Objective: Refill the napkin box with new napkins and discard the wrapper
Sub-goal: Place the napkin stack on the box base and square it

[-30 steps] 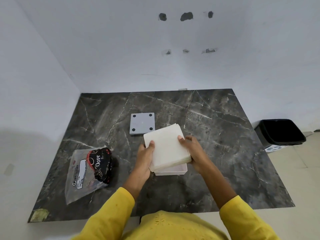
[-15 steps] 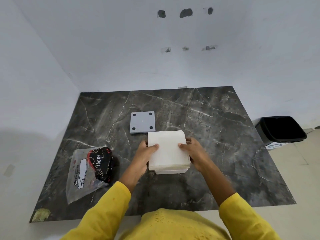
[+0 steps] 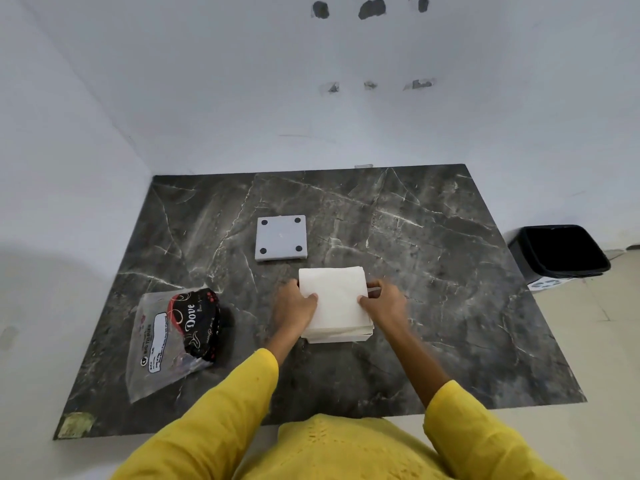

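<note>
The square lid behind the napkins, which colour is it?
Grey lid with four black dots at the corners; head view.

My table (image 3: pixel 450 306) is dark marble with pale veins, pushed into a corner of white walls (image 3: pixel 242 98). The far wall has three dark holes (image 3: pixel 371 9) high up, with smaller scuffs below them. A yellowed patch (image 3: pixel 75 424) marks the table's near left corner.

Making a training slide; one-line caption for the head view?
Both hands, left hand and right hand, press napkin stack into box; wrapper aside.
</note>
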